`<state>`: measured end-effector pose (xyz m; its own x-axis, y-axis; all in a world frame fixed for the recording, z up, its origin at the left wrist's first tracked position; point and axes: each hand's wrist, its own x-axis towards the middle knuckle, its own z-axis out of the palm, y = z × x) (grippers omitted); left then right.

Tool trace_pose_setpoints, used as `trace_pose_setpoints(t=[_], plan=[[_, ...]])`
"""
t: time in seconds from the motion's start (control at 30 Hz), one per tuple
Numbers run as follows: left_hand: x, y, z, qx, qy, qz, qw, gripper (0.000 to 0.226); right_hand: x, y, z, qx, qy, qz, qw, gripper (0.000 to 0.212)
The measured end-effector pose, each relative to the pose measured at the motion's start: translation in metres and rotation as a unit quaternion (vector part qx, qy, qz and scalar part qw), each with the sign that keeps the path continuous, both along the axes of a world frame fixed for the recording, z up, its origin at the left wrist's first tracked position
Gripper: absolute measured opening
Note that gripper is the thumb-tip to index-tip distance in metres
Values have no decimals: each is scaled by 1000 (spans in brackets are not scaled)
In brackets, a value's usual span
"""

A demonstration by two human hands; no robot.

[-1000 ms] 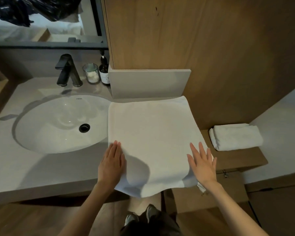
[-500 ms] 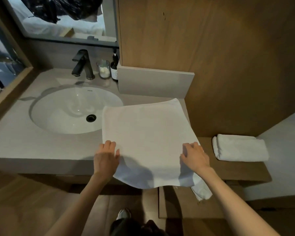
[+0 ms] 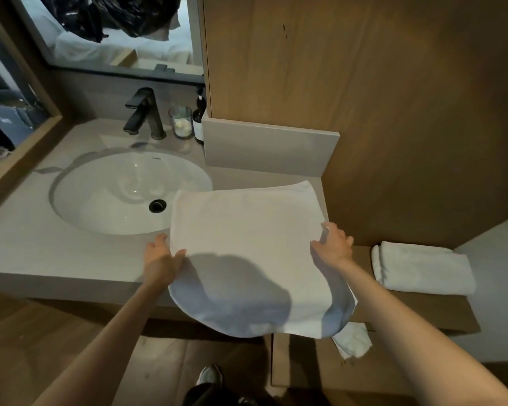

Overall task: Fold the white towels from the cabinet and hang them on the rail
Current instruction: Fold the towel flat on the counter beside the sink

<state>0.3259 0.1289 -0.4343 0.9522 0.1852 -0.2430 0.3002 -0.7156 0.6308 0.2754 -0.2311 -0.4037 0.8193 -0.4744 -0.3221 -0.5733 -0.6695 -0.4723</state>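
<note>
Head view, from the left: a white oval sink with a dark drain is set into the pale, matt bench. Behind it stand a dark angular tap, a clear glass jar and a dark bottle.

Next comes the left hand at the towel's left edge. Its thumb lies on top of the cloth and its fingers curl at the edge, so it grips that side. The towel is white, soft and fine-napped, roughly square as it lies. It is spread flat on the bench just right of the sink. Its near edge sags over the bench front, and a loose corner hangs lower on the right.

The right hand pinches the right edge between thumb and curled fingers, and a small peak of cloth stands up above it. Further right, on a lower brown wooden shelf, a folded towel lies as a thick white oblong, well apart from the spread one.

The step in hand looks like folding the spread towel, since both sides are gripped. The next move probably calls for lifting both edges evenly and laying them edge on edge, so the limp cloth neither creases nor slides off the bench. No rail shows, so hanging seems some way off.
</note>
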Motion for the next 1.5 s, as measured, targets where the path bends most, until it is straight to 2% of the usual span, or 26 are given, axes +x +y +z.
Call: trace_pose_setpoints(t=[0.2, 0.37, 0.43, 0.53, 0.57, 0.73, 0.83, 0.87, 0.93, 1.0, 1.13, 1.23, 1.33, 1.5], plan=[[15, 0, 1, -21, 26, -3, 999, 23, 29, -15, -3, 25, 69, -72, 995, 79], [12, 6, -2, -40, 12, -4, 999, 33, 42, -37, -17, 86, 97, -109, 986, 101], [12, 7, 3, -56, 21, 0, 998, 31, 37, -29, -13, 60, 78, -102, 990, 88], [12, 8, 10, -94, 51, 10, 994, 26, 28, -22, -8, 13, 64, -55, 996, 44], [12, 8, 13, -105, 56, 9, 993, 25, 26, -25, -9, 21, 56, -48, 997, 38], [4, 14, 24, -199, 45, 17, 979, 20, 4, -39, 7, 124, -35, -24, 991, 44], [-9, 15, 33, -253, -1, 13, 967, 38, -13, -42, 16, 154, -106, -36, 982, 29], [-14, 16, 36, -258, -13, 9, 966, 41, -19, -42, 18, 180, -133, -57, 973, 21], [-22, 16, 43, -258, -31, -32, 965, 29, -34, -42, 26, 259, -182, -90, 944, 32], [-27, 21, 49, -226, -37, -95, 969, 17, -49, -44, 31, 295, -206, -59, 931, 34], [-38, 30, 59, -203, -19, -154, 967, 24, -77, -49, 42, 308, -184, 33, 933, 24], [-46, 28, 68, -180, 6, -169, 969, 32, -99, -51, 43, 263, -149, 89, 949, 42], [-57, 25, 77, -100, -38, -199, 974, 46, -120, -45, 35, 147, -142, 130, 970, 53], [-66, 31, 87, -66, -124, -244, 959, 36, -142, -38, 37, 34, -211, 172, 962, 34]])
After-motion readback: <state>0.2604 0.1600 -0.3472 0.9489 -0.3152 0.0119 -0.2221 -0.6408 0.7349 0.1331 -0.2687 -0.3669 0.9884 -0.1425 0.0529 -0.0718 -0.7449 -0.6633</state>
